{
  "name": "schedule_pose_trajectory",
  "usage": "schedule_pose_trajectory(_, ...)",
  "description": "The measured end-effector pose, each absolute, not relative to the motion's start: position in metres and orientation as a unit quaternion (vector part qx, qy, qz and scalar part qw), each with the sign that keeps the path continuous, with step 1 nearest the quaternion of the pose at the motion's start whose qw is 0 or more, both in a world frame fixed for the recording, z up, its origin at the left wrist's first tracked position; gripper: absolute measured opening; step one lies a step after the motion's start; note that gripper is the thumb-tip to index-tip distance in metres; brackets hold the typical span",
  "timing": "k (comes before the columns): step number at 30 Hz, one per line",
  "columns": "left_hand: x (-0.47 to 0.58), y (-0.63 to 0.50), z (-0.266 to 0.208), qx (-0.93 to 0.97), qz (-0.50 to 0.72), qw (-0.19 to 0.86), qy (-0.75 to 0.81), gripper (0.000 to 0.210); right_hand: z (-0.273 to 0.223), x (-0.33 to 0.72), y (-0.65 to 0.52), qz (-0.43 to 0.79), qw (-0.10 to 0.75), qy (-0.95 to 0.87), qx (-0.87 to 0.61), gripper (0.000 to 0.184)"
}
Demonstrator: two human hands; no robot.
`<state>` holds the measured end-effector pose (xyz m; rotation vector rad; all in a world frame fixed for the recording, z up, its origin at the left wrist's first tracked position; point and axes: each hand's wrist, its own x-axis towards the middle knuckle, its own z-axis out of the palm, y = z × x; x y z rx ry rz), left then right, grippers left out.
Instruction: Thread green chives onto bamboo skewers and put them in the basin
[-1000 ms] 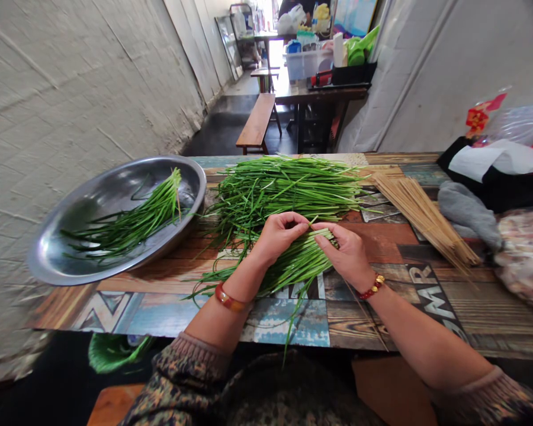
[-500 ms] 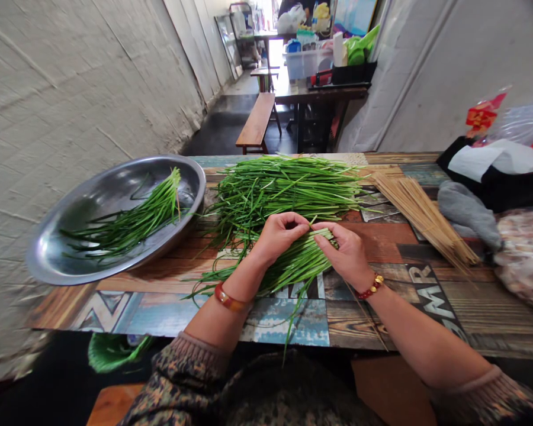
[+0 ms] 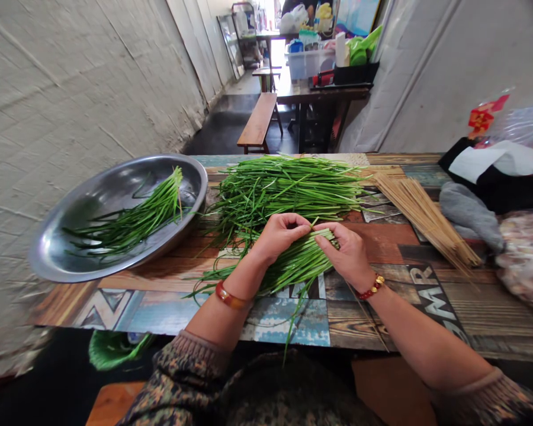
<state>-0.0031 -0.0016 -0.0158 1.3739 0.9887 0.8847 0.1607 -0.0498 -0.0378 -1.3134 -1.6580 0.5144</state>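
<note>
One stalk bundle (image 3: 293,267) slanting, pale ends (image 3: 330,235) upper right

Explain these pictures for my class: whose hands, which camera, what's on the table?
No machine, only a person's left hand and right hand, both bare. One head-worn camera, looking forward and down, takes every picture. The right hand holds the pale ends of a bunch of green stalks; the left sits close beside them, and whether it pinches anything is hard to tell. On the table, a larger green pile lies beyond, sticks lie right, and a metal basin with another bunch stands left.
</note>
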Motion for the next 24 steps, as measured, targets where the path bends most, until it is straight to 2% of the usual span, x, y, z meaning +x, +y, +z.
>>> schedule_pose_trajectory(8, -0.005, -0.001, -0.015, 0.58, 0.356, 0.6, 0.421, 0.022, -0.043, 0.16, -0.049, 0.224, 0.472, -0.67, -0.528, 0.014)
schedule_pose_trajectory(13, -0.006, -0.001, -0.014, 0.581, 0.357, 0.603, 0.415, 0.021, -0.049, 0.16, -0.048, 0.265, 0.496, -0.647, -0.515, 0.044)
schedule_pose_trajectory(15, -0.006, -0.001, -0.014, 0.585, 0.353, 0.603, 0.412, 0.021, -0.048, 0.16, -0.048, 0.275, 0.486, -0.649, -0.517, 0.051)
schedule_pose_trajectory(24, -0.005, -0.002, -0.013, 0.594, 0.354, 0.589, 0.419, 0.019, -0.049, 0.161, -0.047, 0.282, 0.489, -0.654, -0.503, 0.035)
